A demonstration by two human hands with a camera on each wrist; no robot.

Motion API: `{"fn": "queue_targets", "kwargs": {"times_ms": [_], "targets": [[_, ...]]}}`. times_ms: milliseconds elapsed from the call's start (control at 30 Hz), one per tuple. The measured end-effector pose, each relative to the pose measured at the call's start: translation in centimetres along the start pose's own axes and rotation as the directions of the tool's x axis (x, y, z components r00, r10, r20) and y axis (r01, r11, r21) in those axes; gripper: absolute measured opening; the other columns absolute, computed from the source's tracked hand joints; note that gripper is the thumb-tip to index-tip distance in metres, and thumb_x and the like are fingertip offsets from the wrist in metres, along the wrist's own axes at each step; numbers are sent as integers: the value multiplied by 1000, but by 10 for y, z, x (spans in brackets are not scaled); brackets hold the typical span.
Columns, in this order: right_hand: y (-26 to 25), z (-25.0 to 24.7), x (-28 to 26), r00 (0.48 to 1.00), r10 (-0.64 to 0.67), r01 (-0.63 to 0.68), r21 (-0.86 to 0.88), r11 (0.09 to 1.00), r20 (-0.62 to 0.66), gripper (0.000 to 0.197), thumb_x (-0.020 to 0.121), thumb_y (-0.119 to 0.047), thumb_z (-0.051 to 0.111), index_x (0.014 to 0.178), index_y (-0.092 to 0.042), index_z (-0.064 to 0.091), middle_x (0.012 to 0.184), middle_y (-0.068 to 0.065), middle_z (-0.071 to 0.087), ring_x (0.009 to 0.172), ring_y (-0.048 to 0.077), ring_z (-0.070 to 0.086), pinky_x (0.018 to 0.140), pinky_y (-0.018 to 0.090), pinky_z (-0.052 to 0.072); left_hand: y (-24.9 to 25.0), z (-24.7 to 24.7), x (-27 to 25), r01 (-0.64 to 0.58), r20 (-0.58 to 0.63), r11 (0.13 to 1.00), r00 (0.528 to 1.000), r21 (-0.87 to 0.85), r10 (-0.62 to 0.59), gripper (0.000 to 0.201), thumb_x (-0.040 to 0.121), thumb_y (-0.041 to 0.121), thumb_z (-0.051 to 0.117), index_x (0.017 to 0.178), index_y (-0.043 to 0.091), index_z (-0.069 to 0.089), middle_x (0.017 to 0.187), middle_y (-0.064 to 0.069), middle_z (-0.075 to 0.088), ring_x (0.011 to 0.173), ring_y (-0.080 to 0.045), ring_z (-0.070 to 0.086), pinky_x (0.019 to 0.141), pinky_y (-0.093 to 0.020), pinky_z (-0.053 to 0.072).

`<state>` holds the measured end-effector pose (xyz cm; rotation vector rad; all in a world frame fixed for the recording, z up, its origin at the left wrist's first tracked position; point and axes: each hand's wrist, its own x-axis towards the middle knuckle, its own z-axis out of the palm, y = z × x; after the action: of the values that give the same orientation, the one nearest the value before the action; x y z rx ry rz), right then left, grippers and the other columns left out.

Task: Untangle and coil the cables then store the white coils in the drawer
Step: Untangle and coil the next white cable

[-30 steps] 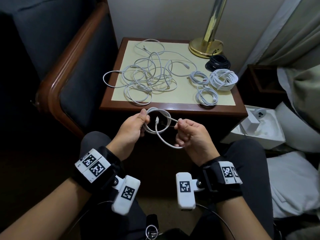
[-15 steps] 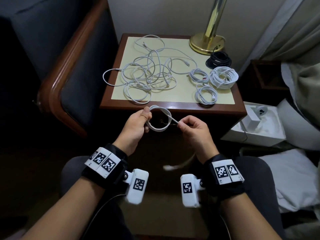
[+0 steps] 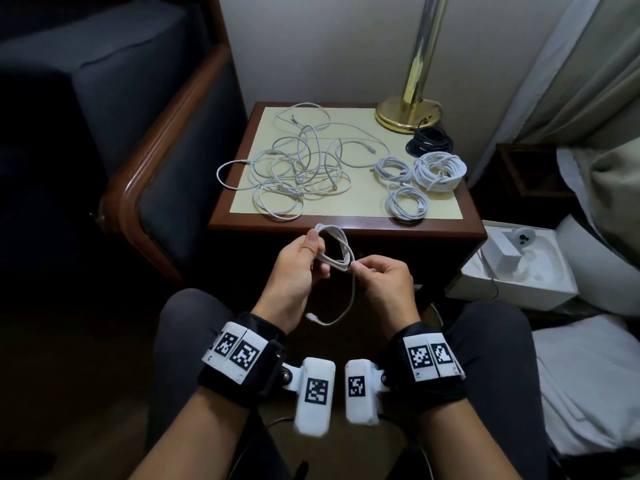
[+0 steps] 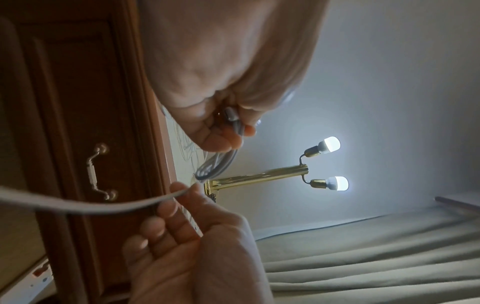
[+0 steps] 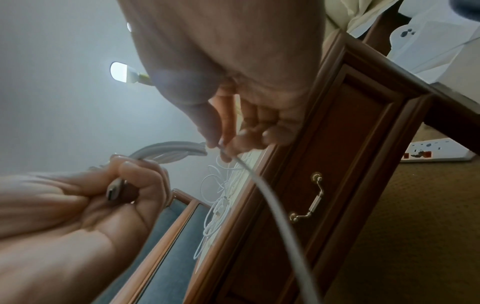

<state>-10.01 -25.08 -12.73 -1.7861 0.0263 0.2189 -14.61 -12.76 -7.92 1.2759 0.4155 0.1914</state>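
Observation:
My left hand [image 3: 317, 258] grips a small coil of white cable [image 3: 334, 249] in front of the nightstand [image 3: 346, 225]. My right hand [image 3: 356, 268] pinches the same cable where it leaves the coil. The loose tail [image 3: 349, 299] hangs between my wrists and ends in a connector. In the left wrist view the coil [image 4: 218, 162] sits under my left fingers [image 4: 221, 139]. A tangle of white cables [image 3: 301, 174] lies on the nightstand top, with three white coils [image 3: 438, 171] to its right. The drawer front with a brass handle [image 5: 309, 197] is closed.
A black coil [image 3: 429, 142] and a brass lamp base [image 3: 407, 112] stand at the back right of the nightstand. An armchair [image 3: 156, 161] flanks it on the left. On the right are an open white box [image 3: 512, 271], bedding and a curtain. A power strip [image 5: 436, 150] lies on the carpet.
My right hand has moved in against the coil in my left hand. The loose tail has shortened and now hangs between my wrists. The view has shifted.

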Motion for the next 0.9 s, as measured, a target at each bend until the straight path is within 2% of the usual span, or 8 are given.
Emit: {"fn": "queue_targets", "kwargs": {"times_ms": [133,200,267,433,567,667,800,900], "targets": [[-13,-8,-5,981,139,-172,268,948,135,23,92,-11,56,72,-6,65,60,13,62,44,17,54,45,23,41,-5,11,-7,53,33,996,998,-78,-50,36,105,25,34,73,13,47,67,4,45,54,-4,44,56,-14,44],[-19,-15,-7,962,173,-242,362,900,213,22,93,-19,57,79,-5,65,63,13,66,46,17,58,47,21,44,-8,14,-8,75,44,988,997,-134,-70,36,105,26,34,73,13,46,67,3,46,56,-5,44,57,-16,45],[-19,-20,-7,962,167,-243,401,883,216,21,91,-21,61,78,-5,64,66,12,68,49,16,62,49,20,46,-11,16,-9,97,65,982,994,-164,-88,36,105,26,34,73,13,47,66,3,48,56,-6,45,56,-16,45],[-18,-24,-11,968,173,-240,483,842,180,8,84,-5,64,77,-4,64,68,10,71,56,15,65,53,20,46,-24,13,-12,142,60,988,989,-62,-138,37,105,27,33,74,14,49,73,-2,54,61,-7,49,60,-17,47],[-16,-26,-14,960,142,-239,438,867,242,12,84,-7,62,73,-8,66,69,6,71,63,14,64,59,25,41,-32,9,-14,161,29,985,987,-60,-160,38,105,26,33,83,10,59,79,-1,70,73,-6,64,69,-20,48],[-12,-25,-16,937,146,-275,411,869,318,12,84,-10,61,73,-7,64,67,1,69,63,10,61,58,24,39,-32,5,-14,153,50,968,988,-200,-146,36,105,21,35,88,0,59,83,-9,71,75,-13,70,70,-22,54],[-5,-24,-17,919,172,-310,382,871,355,9,78,-15,64,75,-7,65,65,1,58,59,10,48,55,24,33,-31,3,-18,128,82,947,991,-296,-108,35,103,19,37,83,0,58,73,-11,68,72,-18,68,70,-27,56],[-4,-22,-17,906,186,-331,361,872,381,6,80,-11,64,74,-9,64,65,0,61,56,9,46,51,22,31,-31,1,-17,106,102,947,992,-303,-78,34,103,22,35,81,4,55,64,-5,60,69,-18,61,75,-31,54]]}}
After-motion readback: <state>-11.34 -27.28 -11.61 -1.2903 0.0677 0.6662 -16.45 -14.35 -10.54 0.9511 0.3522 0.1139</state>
